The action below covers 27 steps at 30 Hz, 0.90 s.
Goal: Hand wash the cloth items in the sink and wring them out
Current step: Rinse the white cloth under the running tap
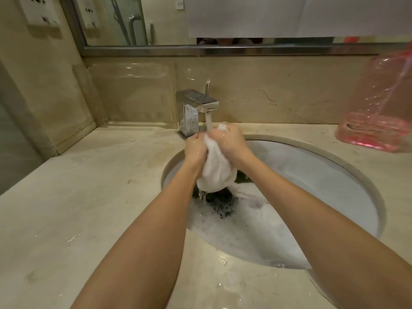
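Note:
A wet white cloth (217,169) hangs bunched over the oval sink (323,172), dripping from its lower end. My left hand (196,148) grips its upper left side. My right hand (230,140) grips its top, and a bit of white cloth pokes out above the fingers. Both hands are just under the chrome faucet (197,108), whose water stream (208,121) runs down onto them. Below, the sink holds soapy foam (245,221) and a dark cloth (219,202) partly sunk in it.
Beige marble counter (93,197) surrounds the sink, wet near the front rim. A pink transparent plastic bag (376,121) stands at the right against the wall. A clear plastic panel (133,94) leans on the backsplash at left. A mirror (156,21) runs above.

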Tool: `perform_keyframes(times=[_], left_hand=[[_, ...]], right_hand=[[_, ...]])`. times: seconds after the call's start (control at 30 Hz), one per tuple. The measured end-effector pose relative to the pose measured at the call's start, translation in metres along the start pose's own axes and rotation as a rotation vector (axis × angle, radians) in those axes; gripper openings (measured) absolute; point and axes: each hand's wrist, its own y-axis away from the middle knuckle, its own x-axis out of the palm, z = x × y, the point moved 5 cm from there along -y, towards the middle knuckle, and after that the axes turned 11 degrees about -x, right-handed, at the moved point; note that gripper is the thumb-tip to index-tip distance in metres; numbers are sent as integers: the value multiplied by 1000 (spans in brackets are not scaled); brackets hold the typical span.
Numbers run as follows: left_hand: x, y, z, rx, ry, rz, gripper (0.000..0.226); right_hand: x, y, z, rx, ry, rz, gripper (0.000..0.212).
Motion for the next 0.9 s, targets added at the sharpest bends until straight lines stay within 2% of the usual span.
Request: perform_keyframes(times=[0.1,0.17,0.23,0.37,0.53,0.6,0.67,0.73,0.83,0.9], left_hand=[[16,7,-6,68,-18,3,35],[25,10,-10,119,-75,21,40],[18,3,-9,35,-94,-11,33],[-7,-13,2,-116,-36,-72,24],[21,2,-14,30,-52,29,45],[26,1,-16,51,-7,30,47],[18,-1,-11,45,-60,42,47],[6,-8,1,-63,-99,106,44],[3,-8,9,-193,-87,340,85],[10,-4,13,-258,-143,461,97]], right_hand=[[-31,-5,-13,-13,103,-195,35],[-36,0,-20,-10,90,-265,39],[-25,6,-18,-63,58,-231,42],[7,12,-6,-101,23,-13,39],[-30,-3,-28,-72,98,-174,41],[-39,-4,-30,-76,48,-241,41],[-41,-4,-35,-22,-23,-276,45],[-44,-6,-36,20,-78,-289,43],[-53,-14,-31,61,-118,-327,43],[-53,-17,-27,78,-143,-332,47]])
